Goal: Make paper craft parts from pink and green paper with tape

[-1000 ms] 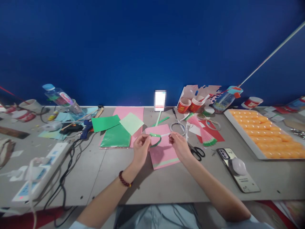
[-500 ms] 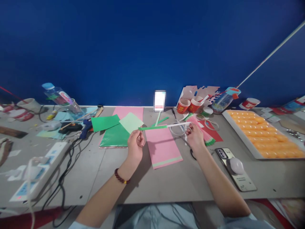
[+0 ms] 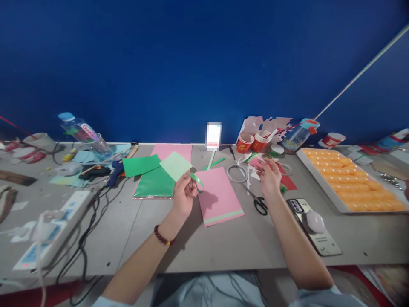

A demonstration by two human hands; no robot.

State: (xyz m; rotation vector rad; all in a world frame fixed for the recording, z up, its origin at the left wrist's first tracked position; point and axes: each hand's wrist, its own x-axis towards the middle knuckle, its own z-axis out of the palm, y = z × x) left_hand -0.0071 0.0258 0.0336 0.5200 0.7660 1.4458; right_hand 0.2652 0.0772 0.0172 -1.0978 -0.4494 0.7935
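My left hand (image 3: 184,194) is closed, its thumb and fingers pinching a short green paper strip (image 3: 200,182) that curls up in a loop above the edge of a pink sheet (image 3: 220,200). A pale green band runs along the near end of that sheet. To the right, my right hand (image 3: 270,175) hovers over a pile of scraps with its fingers bent and apart. Under its fingertips are a pink paper piece (image 3: 254,162) and white paper scraps (image 3: 254,172). Black-handled scissors (image 3: 260,205) lie just left of my right wrist.
Green sheets (image 3: 140,165) and a pale green square (image 3: 176,165) lie left of centre. Red paper cups (image 3: 245,143) and a phone with a blurred screen (image 3: 214,136) stand along the wall. At right are a tray of orange balls (image 3: 354,179) and another phone (image 3: 326,243). A power strip (image 3: 54,230) lies left.
The long green and white strip stretched between my hands is gone; only a curled green piece stays in my left hand. My right hand has moved right and slightly away, uncovering the scissors.
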